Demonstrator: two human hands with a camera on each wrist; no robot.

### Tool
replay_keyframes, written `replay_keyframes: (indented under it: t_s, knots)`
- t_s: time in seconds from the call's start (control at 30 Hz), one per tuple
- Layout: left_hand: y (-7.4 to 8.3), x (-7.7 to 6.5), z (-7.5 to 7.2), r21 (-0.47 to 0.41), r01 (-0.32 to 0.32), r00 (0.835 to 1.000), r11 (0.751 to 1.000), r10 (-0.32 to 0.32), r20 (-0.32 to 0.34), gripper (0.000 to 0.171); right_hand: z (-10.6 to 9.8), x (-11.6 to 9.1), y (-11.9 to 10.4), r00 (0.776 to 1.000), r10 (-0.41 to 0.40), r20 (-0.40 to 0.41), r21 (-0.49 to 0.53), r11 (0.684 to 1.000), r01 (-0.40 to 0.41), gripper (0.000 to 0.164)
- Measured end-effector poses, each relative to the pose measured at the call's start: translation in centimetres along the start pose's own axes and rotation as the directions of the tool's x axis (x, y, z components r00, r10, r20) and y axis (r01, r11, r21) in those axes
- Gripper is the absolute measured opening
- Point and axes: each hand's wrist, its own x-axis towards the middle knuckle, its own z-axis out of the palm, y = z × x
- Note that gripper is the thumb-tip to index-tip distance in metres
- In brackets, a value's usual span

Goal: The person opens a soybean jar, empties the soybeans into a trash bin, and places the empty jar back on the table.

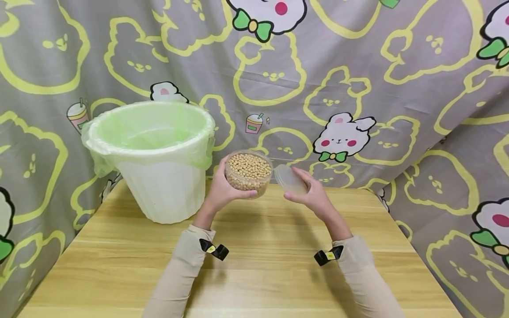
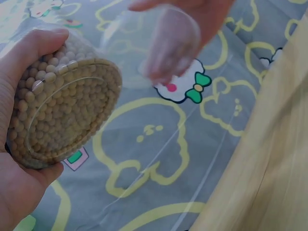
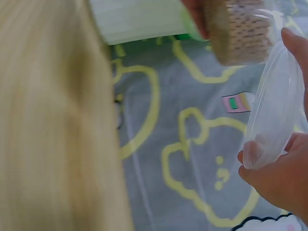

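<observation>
My left hand (image 1: 223, 187) grips a clear round tub (image 1: 260, 189) from its left side, thumb along the front. Dried soybeans (image 1: 249, 166) fill the tub nearly to its rim, and its mouth tips toward me above the table. In the left wrist view the tub's round base (image 2: 72, 115) shows beans pressed against it. My right hand (image 1: 314, 194) pinches a translucent round lid (image 1: 290, 179) by its edge, held on a slant just right of the tub. The right wrist view shows the lid (image 3: 274, 106) between thumb and fingers, apart from the beans' tub (image 3: 240, 33).
A tall white bin (image 1: 163, 190) with a pale green liner bag (image 1: 155, 132) over its rim stands at the table's back left. The wood-grain table (image 1: 262, 274) meets a grey cartoon-printed curtain (image 1: 274, 57) behind. Each sleeve carries a black wrist camera (image 1: 214, 250).
</observation>
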Motion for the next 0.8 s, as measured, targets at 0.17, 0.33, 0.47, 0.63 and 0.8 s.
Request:
replay_keyframes:
  t_s: [0.17,0.33,0.47,0.63,0.8]
  knots:
    - [0.0,0.0,-0.3,0.003,-0.011,1.000,1.000,0.011,-0.001,0.121,1.6,-0.2,1.8,0.999,0.032,0.027,-0.135,0.990,-0.028,0.098]
    - [-0.1,0.1,-0.3,0.018,-0.028,1.000,0.999,0.028,-0.007,0.120,3.6,-0.1,3.3,0.994,0.075,0.074,-0.247,0.967,-0.055,0.107]
    - [0.0,0.2,-0.4,0.009,-0.034,0.999,0.999,0.034,-0.009,0.119,5.0,0.0,4.3,0.989,0.101,0.107,-0.276,0.959,-0.068,0.109]
    - [0.0,0.2,-0.4,-0.004,-0.039,0.999,0.999,0.039,-0.003,0.119,6.1,0.2,5.3,0.982,0.121,0.144,-0.305,0.950,-0.072,0.112]
    - [-0.2,0.2,-0.3,-0.014,-0.050,0.999,0.999,0.050,-0.004,0.119,7.0,0.6,6.1,0.975,0.134,0.175,-0.331,0.941,-0.070,0.116]
